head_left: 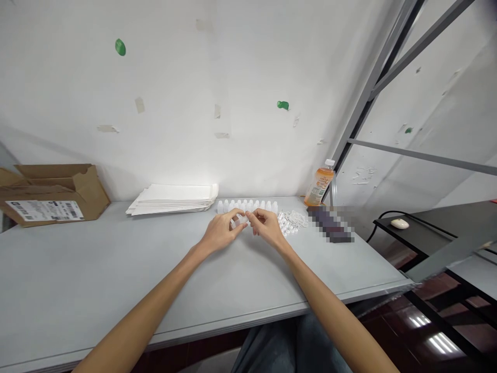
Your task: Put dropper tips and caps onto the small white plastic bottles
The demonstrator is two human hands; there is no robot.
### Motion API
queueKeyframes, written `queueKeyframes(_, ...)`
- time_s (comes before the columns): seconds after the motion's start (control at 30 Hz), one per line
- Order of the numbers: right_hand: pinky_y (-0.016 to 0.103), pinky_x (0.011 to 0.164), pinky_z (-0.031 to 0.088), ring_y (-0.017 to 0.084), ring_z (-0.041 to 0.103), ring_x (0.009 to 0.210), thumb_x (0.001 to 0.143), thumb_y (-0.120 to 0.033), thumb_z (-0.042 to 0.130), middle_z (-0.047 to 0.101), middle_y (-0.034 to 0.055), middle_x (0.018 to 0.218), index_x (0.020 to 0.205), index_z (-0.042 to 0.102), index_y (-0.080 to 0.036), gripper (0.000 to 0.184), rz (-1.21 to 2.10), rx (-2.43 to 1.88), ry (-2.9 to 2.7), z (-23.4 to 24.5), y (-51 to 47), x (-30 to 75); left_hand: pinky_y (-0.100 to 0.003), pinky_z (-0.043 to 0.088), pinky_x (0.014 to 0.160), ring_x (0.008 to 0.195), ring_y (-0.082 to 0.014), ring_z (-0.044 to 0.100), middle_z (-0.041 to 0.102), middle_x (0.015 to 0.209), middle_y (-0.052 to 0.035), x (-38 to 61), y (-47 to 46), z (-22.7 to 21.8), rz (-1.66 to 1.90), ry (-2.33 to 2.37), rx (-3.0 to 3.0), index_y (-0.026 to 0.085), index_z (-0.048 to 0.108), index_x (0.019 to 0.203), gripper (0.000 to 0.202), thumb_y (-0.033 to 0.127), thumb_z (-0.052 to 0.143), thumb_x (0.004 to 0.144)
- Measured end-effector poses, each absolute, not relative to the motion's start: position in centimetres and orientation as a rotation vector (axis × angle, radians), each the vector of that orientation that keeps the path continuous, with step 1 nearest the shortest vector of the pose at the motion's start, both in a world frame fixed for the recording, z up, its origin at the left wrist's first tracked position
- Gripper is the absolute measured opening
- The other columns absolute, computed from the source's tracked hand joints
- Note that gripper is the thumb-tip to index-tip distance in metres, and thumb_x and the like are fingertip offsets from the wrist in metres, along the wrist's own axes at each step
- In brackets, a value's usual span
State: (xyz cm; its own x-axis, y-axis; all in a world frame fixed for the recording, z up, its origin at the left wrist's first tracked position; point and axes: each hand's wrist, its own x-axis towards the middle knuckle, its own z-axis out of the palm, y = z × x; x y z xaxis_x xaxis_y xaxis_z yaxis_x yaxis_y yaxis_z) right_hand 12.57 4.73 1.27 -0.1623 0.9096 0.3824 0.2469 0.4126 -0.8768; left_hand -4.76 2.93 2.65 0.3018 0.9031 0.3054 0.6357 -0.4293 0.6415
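Observation:
My left hand (220, 232) and my right hand (267, 227) meet above the grey table, their fingertips pinching a small translucent plastic bottle (239, 221) between them. The fingers hide most of it. Just behind my hands stands a row of several small white plastic dropper bottles (248, 207). To the right of my right hand lies a loose heap of small white plastic parts (292, 221), too small to identify exactly.
A stack of white paper envelopes (173, 200) lies on the grey table (116, 269), with a cardboard box (54, 194) at far left. An orange drink bottle (320, 184) and a pixelated dark object (331, 224) stand right. A white mouse (399, 223) sits on a dark shelf beyond the table's edge.

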Motion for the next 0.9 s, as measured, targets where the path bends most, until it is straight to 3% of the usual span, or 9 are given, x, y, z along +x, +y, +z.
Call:
queueKeyframes(0.23, 0.023, 0.041, 0.038, 0.010, 0.052, 0.043, 0.079, -0.058, 0.062, 0.052, -0.0021, 0.058, 0.067, 0.053, -0.017, 0.043, 1.115, -0.955, -1.629, 1.57, 4.85, 12.65, -0.027, 0.043, 0.061, 0.052, -0.0117, 0.061, 0.068, 0.087, 0.0032, -4.78, 2.89, 2.76, 0.903, 1.363, 2.127, 0.026, 0.061, 0.105, 0.030, 0.047, 0.052, 0.086)
queueKeyframes(0.43, 0.020, 0.038, 0.026, 0.005, 0.041, 0.040, 0.079, -0.057, 0.061, 0.046, -0.0052, 0.057, 0.069, 0.050, -0.017, 0.043, 1.182, -0.941, -1.632, 1.57, 4.97, 12.65, -0.029, 0.042, 0.066, 0.056, -0.0133, 0.065, 0.070, 0.089, 0.0035, -4.77, 2.99, 2.76, 0.864, 1.448, 2.127, 0.025, 0.063, 0.103, 0.033, 0.050, 0.048, 0.087)
queueKeyframes(0.63, 0.021, 0.039, 0.030, 0.006, 0.042, 0.041, 0.079, -0.053, 0.063, 0.049, -0.0045, 0.065, 0.080, 0.054, -0.017, 0.037, 1.236, -0.888, -1.678, 1.92, 4.91, 12.92, -0.028, 0.042, 0.068, 0.061, -0.0163, 0.067, 0.071, 0.072, 0.0031, -4.85, 3.06, 2.66, 0.844, 1.437, 2.073, 0.024, 0.063, 0.104, 0.033, 0.047, 0.047, 0.088)
queueKeyframes(0.73, 0.022, 0.039, 0.034, 0.008, 0.048, 0.046, 0.078, -0.053, 0.064, 0.051, -0.0032, 0.067, 0.081, 0.055, -0.017, 0.037, 1.254, -0.883, -1.676, 2.06, 4.91, 13.03, -0.028, 0.041, 0.068, 0.064, -0.0189, 0.066, 0.063, 0.053, 0.0038, -4.83, 2.99, 2.78, 0.822, 1.414, 2.086, 0.022, 0.062, 0.105, 0.035, 0.047, 0.042, 0.091)
queueKeyframes(0.9, 0.022, 0.040, 0.037, 0.008, 0.049, 0.046, 0.077, -0.052, 0.066, 0.049, -0.0035, 0.066, 0.079, 0.057, -0.016, 0.037, 1.271, -0.894, -1.667, 2.00, 4.97, 13.03, -0.028, 0.036, 0.060, 0.051, -0.0176, 0.055, 0.052, 0.042, 0.0050, -4.67, 2.81, 3.17, 0.792, 1.441, 2.141, 0.021, 0.063, 0.098, 0.040, 0.045, 0.031, 0.094)
